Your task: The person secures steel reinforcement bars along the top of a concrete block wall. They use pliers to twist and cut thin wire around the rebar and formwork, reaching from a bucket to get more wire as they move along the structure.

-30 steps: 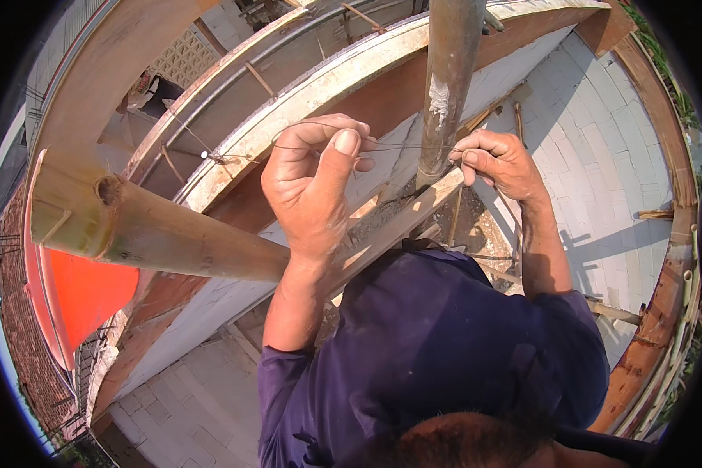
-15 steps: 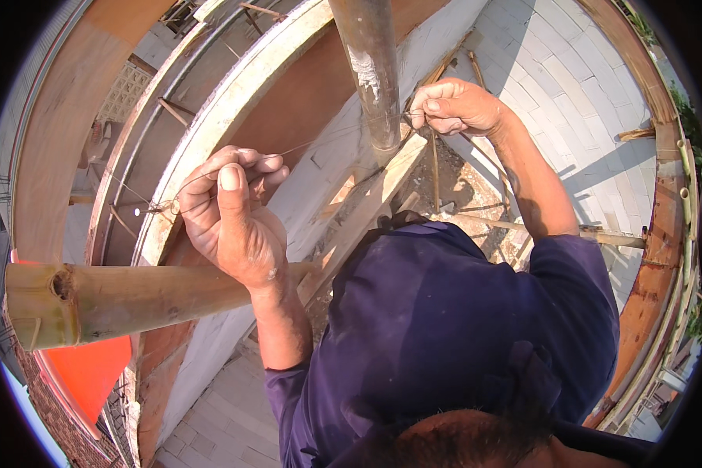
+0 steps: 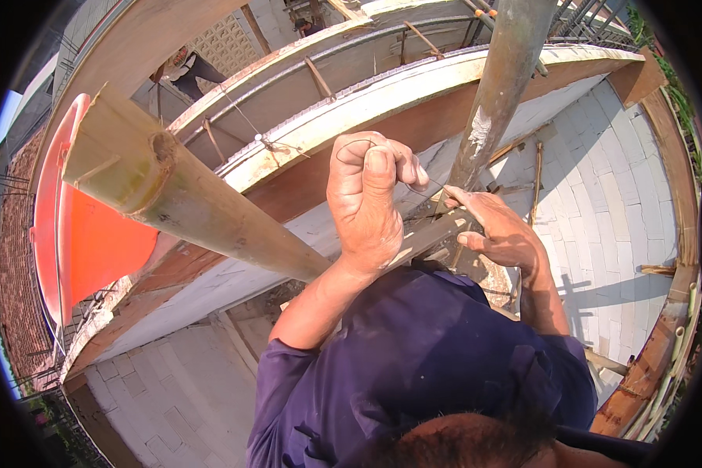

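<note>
My left hand (image 3: 366,199) is raised with curled fingers and the thumb pressed against them, gripping a thin dark wire (image 3: 425,189). From these fingers the wire arcs across to my right hand (image 3: 503,226). The right fingers stretch out toward the left, their tips touching the wire, and the thumb stands apart below. Just behind the right fingertips rises a thick grey-brown pole (image 3: 495,97) with a white smear. A cut bamboo pole (image 3: 210,214) slants past my left forearm.
A pale-topped formwork edge (image 3: 390,97) curves behind my hands, with a nail and string (image 3: 259,139) on it. An orange-red plastic piece (image 3: 105,234) is at far left. White block walls (image 3: 600,171) surround me. Another person (image 3: 191,70) is beyond the formwork.
My view has turned, so the poles and formwork lie differently. My hands have come closer together, shortening the wire span. The right hand has gone from a pinch to outstretched fingers.
</note>
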A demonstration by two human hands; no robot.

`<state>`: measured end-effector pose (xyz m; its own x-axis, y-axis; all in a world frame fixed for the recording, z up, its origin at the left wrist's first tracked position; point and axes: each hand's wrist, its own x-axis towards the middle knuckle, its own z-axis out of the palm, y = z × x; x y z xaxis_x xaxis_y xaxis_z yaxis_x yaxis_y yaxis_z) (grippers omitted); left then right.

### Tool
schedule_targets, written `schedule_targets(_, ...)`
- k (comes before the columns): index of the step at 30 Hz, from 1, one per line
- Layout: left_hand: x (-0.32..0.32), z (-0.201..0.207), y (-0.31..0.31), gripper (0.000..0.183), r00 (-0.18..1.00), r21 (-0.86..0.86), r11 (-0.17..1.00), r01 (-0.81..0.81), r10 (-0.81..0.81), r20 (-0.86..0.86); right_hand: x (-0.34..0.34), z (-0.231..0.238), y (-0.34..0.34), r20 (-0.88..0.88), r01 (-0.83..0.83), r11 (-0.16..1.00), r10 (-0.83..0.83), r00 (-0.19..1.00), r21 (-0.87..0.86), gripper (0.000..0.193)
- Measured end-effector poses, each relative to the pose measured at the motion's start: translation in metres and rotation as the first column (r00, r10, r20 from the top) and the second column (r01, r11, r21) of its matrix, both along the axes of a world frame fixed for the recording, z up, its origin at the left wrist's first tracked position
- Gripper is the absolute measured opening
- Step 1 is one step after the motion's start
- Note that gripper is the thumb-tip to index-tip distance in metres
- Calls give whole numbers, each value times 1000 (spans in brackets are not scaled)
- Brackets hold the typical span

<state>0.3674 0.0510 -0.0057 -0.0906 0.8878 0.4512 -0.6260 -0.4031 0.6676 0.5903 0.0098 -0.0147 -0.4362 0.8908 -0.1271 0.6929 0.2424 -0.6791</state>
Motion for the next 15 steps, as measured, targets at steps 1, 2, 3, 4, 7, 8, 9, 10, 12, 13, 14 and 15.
schedule_targets(1, 4, -1, 0, 18, 998, -49, 997, 55, -55, 0, -13, -3, -4, -104, 63, 998, -60, 993, 26, 62)
schedule_targets(2, 6, -3, 1, 18, 999, -38, 998, 44, -44, 3, -25, -5, -7, -209, 127, 991, -115, 971, 45, 62)
schedule_targets(3, 8, -5, 1, 18, 995, -65, 993, 97, -97, 8, -31, -6, -11, -209, 119, 991, -106, 972, 53, 62)
schedule_targets(4, 8, -4, 1, 18, 989, -90, 985, 148, -147, 15, -35, -7, -14, -349, 203, 979, -179, 920, 31, 53)
schedule_targets(7, -8, 5, 1, 21, 992, -66, 991, 120, -123, -36, -29, -12, -3, -562, 235, 962, -119, 818, 137, 35)
schedule_targets(8, -13, 7, -1, 22, 990, -40, 996, 74, -79, -119, -22, -12, 3, -623, 208, 940, 7, 782, 271, 26)
schedule_targets(9, -18, 9, -8, 23, 988, -28, 998, 58, -62, -143, -16, -10, 7, -594, 203, 933, 16, 804, 299, 21)
schedule_targets(10, -28, 7, -15, 24, 966, -12, 995, 95, -95, -241, -9, -6, 12, -572, 184, 926, 41, 819, 330, 16)
schedule_targets(12, -39, 29, -33, 42, 869, -107, 990, 95, -135, -476, 17, 8, 19, -548, 278, 864, -4, 837, 419, 19)
schedule_targets(13, -46, 38, -44, 52, 809, -37, 998, 59, -69, -583, 34, 16, 25, -584, 374, 803, -39, 811, 465, 20)
schedule_targets(14, -54, 45, -52, 63, 739, 24, 999, 44, -16, -673, 53, 31, 31, -632, 484, 717, -78, 771, 502, 21)
schedule_targets(15, -61, 50, -56, 69, 708, 189, 979, 77, 80, -701, 69, 53, 34, -676, 587, 599, -102, 730, 544, 23)
